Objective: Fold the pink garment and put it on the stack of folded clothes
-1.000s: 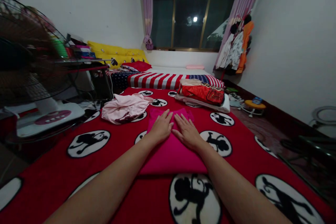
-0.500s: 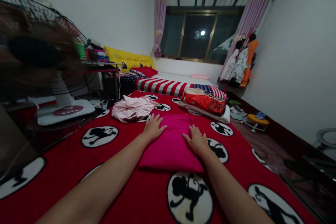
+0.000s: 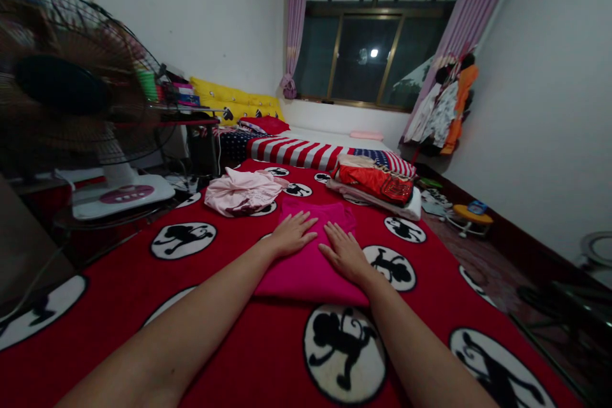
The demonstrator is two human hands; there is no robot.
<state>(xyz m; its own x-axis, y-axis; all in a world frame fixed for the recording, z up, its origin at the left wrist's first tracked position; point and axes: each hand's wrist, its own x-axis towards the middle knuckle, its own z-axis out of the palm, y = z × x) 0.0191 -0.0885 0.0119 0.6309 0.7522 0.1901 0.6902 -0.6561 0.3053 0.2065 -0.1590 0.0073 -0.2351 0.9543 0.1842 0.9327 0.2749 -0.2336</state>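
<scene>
At the left, a pale pink garment (image 3: 243, 192) is heaped on the red blanket (image 3: 258, 354), apart from the magenta cloth (image 3: 310, 282) laid flat at the centre. The left hand (image 3: 292, 234) is rested on that cloth, open and palm down, gripping nothing; the right hand (image 3: 347, 255) is spread likewise, apparently so the fabric is pressed smooth. Farther right, clothes (image 3: 373, 180) are stacked, presumably for neatness.

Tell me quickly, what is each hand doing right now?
Left hand: open, palm down on the bright pink cloth, holding nothing.
Right hand: open, palm down on the same cloth, holding nothing.
</scene>
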